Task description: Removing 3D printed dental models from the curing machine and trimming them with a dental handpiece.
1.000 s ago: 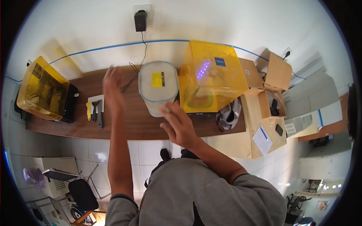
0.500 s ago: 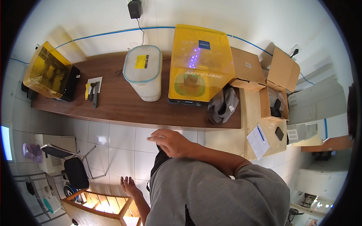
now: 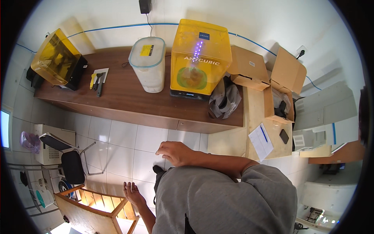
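My left hand (image 3: pixel 133 194) hangs low at my side, palm partly up and fingers apart. It holds nothing, and the nearest thing is a wooden frame (image 3: pixel 111 210) at the lower left. In front of my body, my right hand (image 3: pixel 174 152) hovers over the tiled floor, short of the brown table (image 3: pixel 124 103). Its fingers are loosely bent and nothing shows in them. On the table stand a large yellow-covered machine with purple lights (image 3: pixel 212 46), a lidded white container (image 3: pixel 150 80) and a grey bag (image 3: pixel 228 99). Neither hand touches them.
A smaller yellow-covered machine (image 3: pixel 58 52) and several scrapers (image 3: pixel 99 84) sit on the table's left. To the right are cardboard boxes (image 3: pixel 253 80), a paper with a pen (image 3: pixel 259 144) and a dark flat object (image 3: pixel 284 136). A black chair (image 3: pixel 73 167) stands on the floor at left.
The room has shifted in view, with the table higher and more floor showing before it. My right hand's fingers are more bent than before. Nothing has been picked up.
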{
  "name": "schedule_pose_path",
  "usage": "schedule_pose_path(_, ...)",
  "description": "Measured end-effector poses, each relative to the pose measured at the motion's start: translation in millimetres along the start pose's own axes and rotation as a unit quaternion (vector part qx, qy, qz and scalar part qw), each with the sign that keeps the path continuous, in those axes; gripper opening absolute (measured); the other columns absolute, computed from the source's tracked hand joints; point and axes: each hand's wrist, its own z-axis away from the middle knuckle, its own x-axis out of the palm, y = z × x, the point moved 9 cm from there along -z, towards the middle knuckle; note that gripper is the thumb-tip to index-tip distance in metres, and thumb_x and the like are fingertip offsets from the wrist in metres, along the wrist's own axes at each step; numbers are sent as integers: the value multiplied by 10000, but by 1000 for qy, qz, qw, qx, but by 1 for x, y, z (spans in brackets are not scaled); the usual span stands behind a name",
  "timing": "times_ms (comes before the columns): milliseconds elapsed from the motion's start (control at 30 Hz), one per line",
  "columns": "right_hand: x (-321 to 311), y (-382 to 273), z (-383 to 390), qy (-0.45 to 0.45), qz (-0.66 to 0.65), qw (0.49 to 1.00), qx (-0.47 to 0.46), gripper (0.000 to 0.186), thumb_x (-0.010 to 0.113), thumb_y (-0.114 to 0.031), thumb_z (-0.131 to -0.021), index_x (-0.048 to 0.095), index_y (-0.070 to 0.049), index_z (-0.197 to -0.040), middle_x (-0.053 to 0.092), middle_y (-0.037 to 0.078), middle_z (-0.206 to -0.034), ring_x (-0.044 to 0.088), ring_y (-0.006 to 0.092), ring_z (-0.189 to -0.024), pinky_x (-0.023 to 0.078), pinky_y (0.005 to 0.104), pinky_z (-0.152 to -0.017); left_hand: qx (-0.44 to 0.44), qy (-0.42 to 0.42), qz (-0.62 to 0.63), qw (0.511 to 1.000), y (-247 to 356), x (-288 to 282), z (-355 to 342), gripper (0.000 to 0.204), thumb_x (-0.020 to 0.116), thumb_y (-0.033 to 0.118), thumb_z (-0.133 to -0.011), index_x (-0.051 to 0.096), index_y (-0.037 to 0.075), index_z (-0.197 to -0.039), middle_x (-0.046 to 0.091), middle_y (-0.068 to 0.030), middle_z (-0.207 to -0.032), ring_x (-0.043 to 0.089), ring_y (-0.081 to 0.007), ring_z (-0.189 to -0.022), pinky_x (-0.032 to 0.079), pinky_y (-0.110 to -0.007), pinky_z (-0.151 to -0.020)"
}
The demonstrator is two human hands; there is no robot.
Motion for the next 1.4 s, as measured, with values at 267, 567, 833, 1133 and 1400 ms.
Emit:
schedule_pose_path(267,56,-37,-33,22,-5,998,-55,257,646,0,-906,724,-45,-1147,708,180,-1055,666,373,-1009,541,461,-898,-9,63,57,996,6,-83,-1,449,606,202,-1035,518,105,-1464,623,-92,-1257,623,-238,-1136,492,-371,-997)
schedule_pose_path(567,149,-129,-92,-120,12,986,-117,278,649,-42,-927,707,-36,-1198,697,166,-1081,692,368,-980,558,431,-855,70,151,149,975,23,-201,7,323,569,223,-1100,597,71,-1384,697,-76,-1160,694,-191,-1030,545,-324,-892)
schedule_pose_path(833,248,-125,-86,-281,94,952,-82,357,688,-270,-959,673,-93,-1268,691,164,-1117,674,364,-1063,554,460,-919,11,210,127,969,-28,-277,21,399,578,227,-1060,566,90,-1435,677,-101,-1224,664,-234,-1126,505,-368,-979)
schedule_pose_path(1133,314,-156,-107,-321,100,936,-104,328,681,-307,-977,637,-67,-1196,635,203,-1120,672,395,-1033,530,515,-894,-109,278,221,928,-105,-384,20,551,610,249,-1058,467,44,-1550,490,-147,-1575,577,-271,-1324,542,-329,-1025)
schedule_pose_path(1400,354,-166,-148,-354,113,922,-106,366,682,-305,-975,647,-75,-1259,642,189,-1108,654,379,-1080,525,506,-912,-112,270,277,915,-47,-383,-28,474,630,270,-1057,558,125,-1502,542,-68,-1505,608,-222,-1205,554,-313,-910)
